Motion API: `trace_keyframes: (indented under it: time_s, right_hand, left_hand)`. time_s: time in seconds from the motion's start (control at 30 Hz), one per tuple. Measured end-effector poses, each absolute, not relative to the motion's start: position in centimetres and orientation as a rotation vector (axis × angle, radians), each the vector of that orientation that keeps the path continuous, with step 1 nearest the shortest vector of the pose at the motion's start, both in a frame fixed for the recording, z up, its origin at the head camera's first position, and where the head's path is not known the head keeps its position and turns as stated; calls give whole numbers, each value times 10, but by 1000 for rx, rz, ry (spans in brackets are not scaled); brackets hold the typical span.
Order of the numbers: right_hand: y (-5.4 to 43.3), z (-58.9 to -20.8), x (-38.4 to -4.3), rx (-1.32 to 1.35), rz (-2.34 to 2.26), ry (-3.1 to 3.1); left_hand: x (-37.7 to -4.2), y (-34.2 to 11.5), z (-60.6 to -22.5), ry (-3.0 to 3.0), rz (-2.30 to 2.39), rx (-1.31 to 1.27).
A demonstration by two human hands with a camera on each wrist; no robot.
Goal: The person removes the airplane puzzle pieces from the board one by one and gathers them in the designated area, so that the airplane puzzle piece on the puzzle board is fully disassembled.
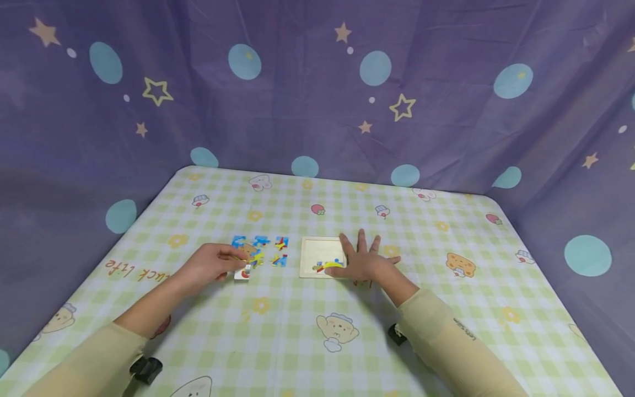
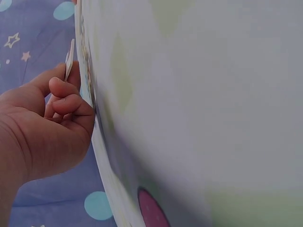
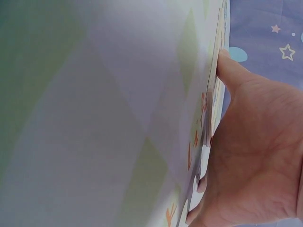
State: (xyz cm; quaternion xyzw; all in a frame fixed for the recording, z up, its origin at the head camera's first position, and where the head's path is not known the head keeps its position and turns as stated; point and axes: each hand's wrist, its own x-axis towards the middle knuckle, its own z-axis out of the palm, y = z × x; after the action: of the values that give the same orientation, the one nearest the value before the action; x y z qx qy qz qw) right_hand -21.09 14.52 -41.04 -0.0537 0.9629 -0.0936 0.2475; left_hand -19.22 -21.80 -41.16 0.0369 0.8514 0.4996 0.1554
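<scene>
My left hand (image 1: 210, 264) pinches a small jigsaw puzzle piece (image 1: 242, 272) between thumb and fingers, near the loose pieces. Edge-on in the left wrist view, the thin piece (image 2: 70, 56) stands up from the fingertips. A shallow wooden puzzle tray (image 1: 313, 248) lies to the right. My right hand (image 1: 366, 264) is spread flat over the tray's right side, fingers straight, thumb at the fitted puzzle pieces (image 1: 333, 264) along the bottom of the tray. That hand hides part of the tray's right edge. In the right wrist view the thumb rests on the tray's edge (image 3: 214, 94).
Several loose blue, yellow and red puzzle pieces (image 1: 279, 260) lie in rows left of the tray, some partly behind the left hand. A checked, cartoon-printed cloth (image 1: 297, 342) covers the table. A purple curtain (image 1: 317, 110) hangs behind and at both sides.
</scene>
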Motion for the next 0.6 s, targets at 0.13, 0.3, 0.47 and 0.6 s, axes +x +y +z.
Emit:
trace_keyframes:
  time_s: [0.13, 0.3, 0.47, 0.6]
  right_hand:
    - [145, -410, -211, -144, -254, 2624]
    - [145, -410, -211, -141, -252, 2626]
    - [146, -412, -212, -142, -255, 2626]
    - [145, -411, -211, -140, -258, 2627]
  left_hand:
    - [-190, -225, -412, 2469, 1390, 100]
    - [-187, -231, -411, 2485, 1366, 118]
    - [-186, -235, -412, 2508, 1335, 119]
    - [-187, -237, -414, 2548, 1295, 110]
